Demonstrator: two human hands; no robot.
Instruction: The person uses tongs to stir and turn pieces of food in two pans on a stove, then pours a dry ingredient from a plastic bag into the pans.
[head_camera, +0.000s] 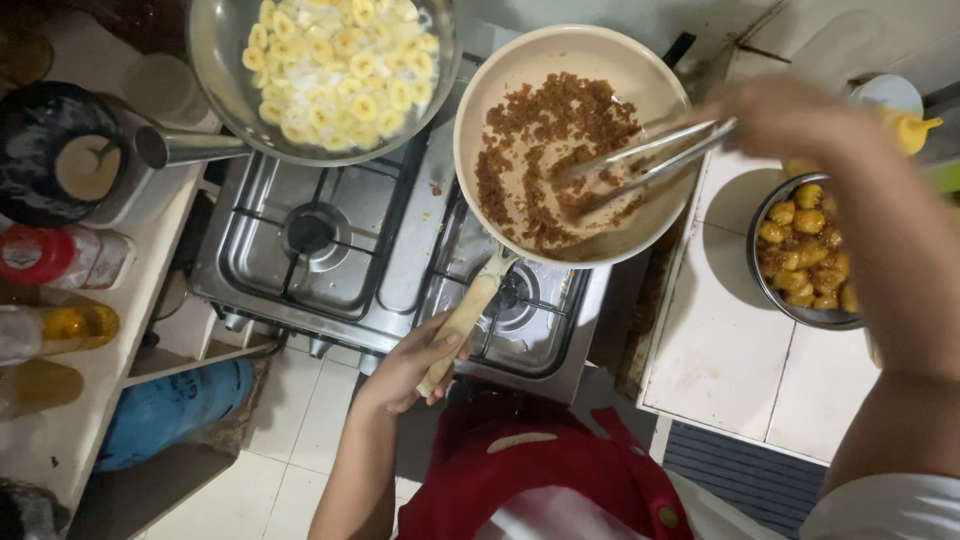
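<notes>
Seen from above, a person stands at a two-burner steel stove. The left hand is closed around the wooden handle of a cream pan, which sits over the stove's right burner with the handle reaching past the stove's front edge. The pan holds brown, crumbly clumps spread over a pale base, thickest toward the back and left of the pan. The right hand, blurred, is closed on metal tongs at the pan's right rim; the tong tips sit near the pan's middle, slightly apart, down among the crumbs.

A steel pan over the stove's back-left corner is full of yellow banana slices in a white liquid; its metal handle points left. The left burner in front of it is bare.

On the white tiled counter to the right of the stove, near its right edge, a steel bowl holds golden-brown glazed pieces. Behind it is a yellow squeeze bottle.

On the shelf left of the stove are a dark pot with a pale mixture inside, a red-capped jar lying on its side, and a bottle of amber liquid. A blue gas cylinder lies on the floor below.
</notes>
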